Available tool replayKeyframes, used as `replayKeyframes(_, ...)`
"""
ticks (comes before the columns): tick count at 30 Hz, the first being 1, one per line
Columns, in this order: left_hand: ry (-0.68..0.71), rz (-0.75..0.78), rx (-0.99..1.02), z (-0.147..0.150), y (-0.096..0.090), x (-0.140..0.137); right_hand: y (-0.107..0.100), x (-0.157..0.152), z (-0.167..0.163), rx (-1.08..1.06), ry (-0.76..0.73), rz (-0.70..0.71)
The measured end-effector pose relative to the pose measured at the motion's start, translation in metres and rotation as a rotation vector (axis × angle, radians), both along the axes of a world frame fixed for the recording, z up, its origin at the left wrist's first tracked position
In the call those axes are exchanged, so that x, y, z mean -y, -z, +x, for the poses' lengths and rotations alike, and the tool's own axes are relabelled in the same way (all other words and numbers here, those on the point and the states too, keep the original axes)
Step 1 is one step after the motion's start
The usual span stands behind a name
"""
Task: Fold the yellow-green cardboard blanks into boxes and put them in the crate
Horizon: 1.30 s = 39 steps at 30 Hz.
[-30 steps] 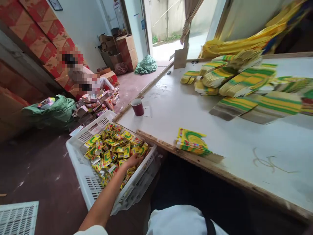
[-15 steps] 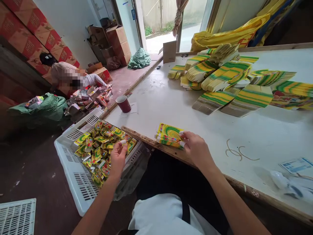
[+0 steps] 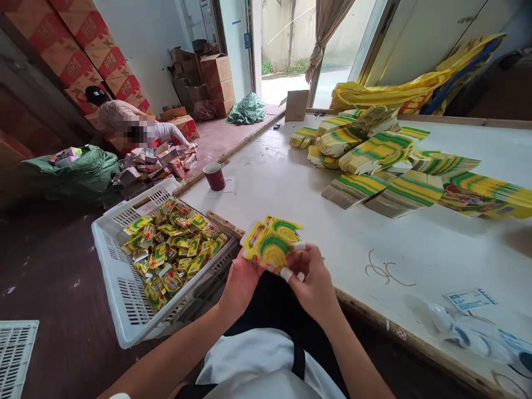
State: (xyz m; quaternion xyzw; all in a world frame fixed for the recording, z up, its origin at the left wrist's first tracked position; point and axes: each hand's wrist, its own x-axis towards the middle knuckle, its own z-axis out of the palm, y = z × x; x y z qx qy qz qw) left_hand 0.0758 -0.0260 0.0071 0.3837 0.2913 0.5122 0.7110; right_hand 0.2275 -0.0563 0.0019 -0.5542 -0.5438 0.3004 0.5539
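Yellow-and-green card box (image 3: 270, 250) is sitting just above the near edge of the worktop (image 3: 266, 191). Left hand (image 3: 241, 284) is gripping its left end; right hand (image 3: 315, 284) is pinching its right edge. Printed face is looking up; long axis seems to be running left to right, dipping rightward. Likely best handling: pressing evenly along the creases, keeping thin card from buckling.

Your carton (image 3: 269, 248) looks like glossy card; your tabletop (image 3: 266, 188) is smooth with a faint sheen, its edging (image 3: 224, 221) rough, matt wood; your basket (image 3: 108, 277) looks like smooth plastic.
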Motion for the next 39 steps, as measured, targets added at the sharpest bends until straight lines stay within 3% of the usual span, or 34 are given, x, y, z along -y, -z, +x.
replayKeyframes(6, -0.008, -0.119, 0.129, 0.018, -0.011, 0.006, 0.021, 0.027, -0.027, -0.189, -0.083, -0.013)
replayKeyframes(11, -0.012, -0.138, 0.199, 0.036, -0.004, 0.011, 0.038, 0.033, -0.019, -0.310, -0.028, -0.040)
replayKeyframes(16, -0.019, -0.102, 0.258, 0.052, 0.001, 0.016, 0.042, 0.039, -0.007, -0.455, 0.009, -0.106)
replayKeyframes(19, -0.058, -0.182, 0.315, 0.053, -0.001, 0.016, 0.043, 0.045, -0.008, -0.506, -0.034, -0.141)
replayKeyframes(23, -0.221, -0.288, 0.359, 0.047, -0.001, 0.009, 0.041, 0.044, -0.016, -0.529, -0.199, -0.198)
replayKeyframes(26, -0.402, -0.225, 0.206, 0.041, 0.004, 0.006, 0.038, 0.040, -0.021, -0.494, -0.327, -0.274)
replayKeyframes(28, -0.443, -0.195, 0.119, 0.039, 0.008, 0.007, 0.039, 0.039, -0.022, -0.473, -0.364, -0.302)
replayKeyframes(34, -0.380, -0.166, 0.071, 0.040, 0.007, 0.016, 0.043, 0.039, -0.017, -0.400, -0.233, -0.213)
replayKeyframes(39, -0.173, -0.066, 0.073, 0.044, 0.010, 0.009, 0.039, 0.035, -0.002, -0.383, -0.114, -0.115)
